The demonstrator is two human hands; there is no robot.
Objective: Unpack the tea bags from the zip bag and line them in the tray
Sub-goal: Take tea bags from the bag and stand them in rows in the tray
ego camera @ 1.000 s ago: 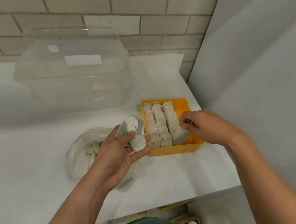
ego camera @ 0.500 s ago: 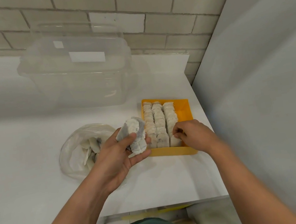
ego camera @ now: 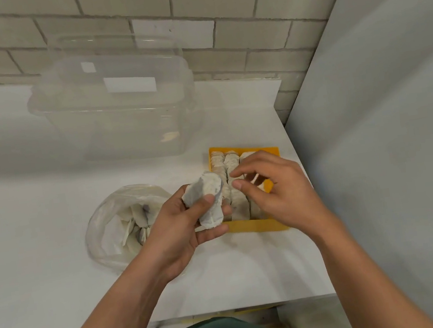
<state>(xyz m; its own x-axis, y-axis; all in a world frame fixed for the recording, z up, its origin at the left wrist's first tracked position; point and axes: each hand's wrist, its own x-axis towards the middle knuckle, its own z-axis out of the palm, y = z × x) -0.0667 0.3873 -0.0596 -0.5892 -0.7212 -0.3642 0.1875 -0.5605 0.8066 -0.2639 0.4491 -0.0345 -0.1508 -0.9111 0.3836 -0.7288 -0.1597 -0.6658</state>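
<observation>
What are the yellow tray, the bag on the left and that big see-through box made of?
The tray looks like matte, opaque yellow plastic with thin, stiff walls. The bag seems to be thin clear plastic film: it crumples, shines, and shows tea bags inside. The box appears to be rigid clear plastic, slightly cloudy, with rounded moulded edges.

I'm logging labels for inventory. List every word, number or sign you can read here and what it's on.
None can be read.
Clear plastic box: two white stickers, both blank in this view.
Tea bags in the left hand: no print visible.
Yellow tray and zip bag: no markings visible.
</observation>
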